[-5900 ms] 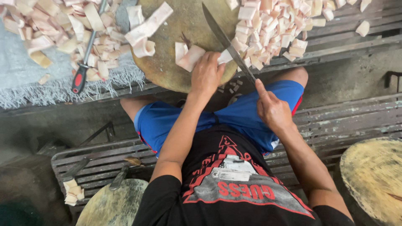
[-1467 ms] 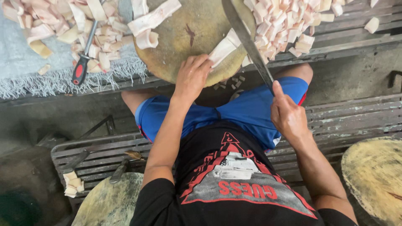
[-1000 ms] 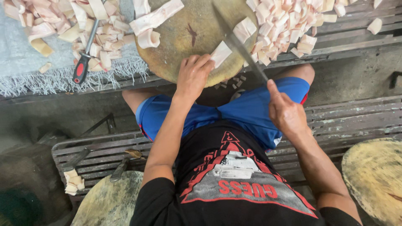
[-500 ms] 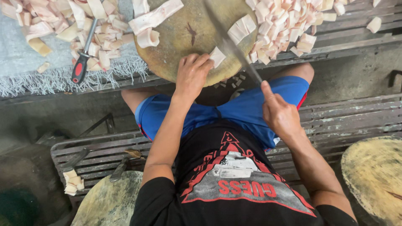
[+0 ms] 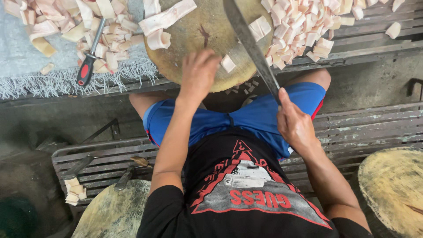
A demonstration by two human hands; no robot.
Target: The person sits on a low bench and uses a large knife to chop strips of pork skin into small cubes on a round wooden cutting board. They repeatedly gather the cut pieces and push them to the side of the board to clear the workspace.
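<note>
A big heap of cut pieces (image 5: 304, 26) lay by the round block (image 5: 194, 48), long strips (image 5: 165, 17) waited at its far edge, the right hand (image 5: 295, 125) gripped the knife (image 5: 251, 44), and the left hand (image 5: 198, 72) lay half open near one small piece (image 5: 228, 64)

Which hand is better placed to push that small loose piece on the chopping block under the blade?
Probably the left hand: its fingers rest on the round chopping block right beside the small cut piece. The right hand is occupied gripping the long knife.

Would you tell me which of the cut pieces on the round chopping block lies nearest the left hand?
The small square piece, alone just right of the left hand fingers, beside the knife blade; the others lie farther up the block.
</note>
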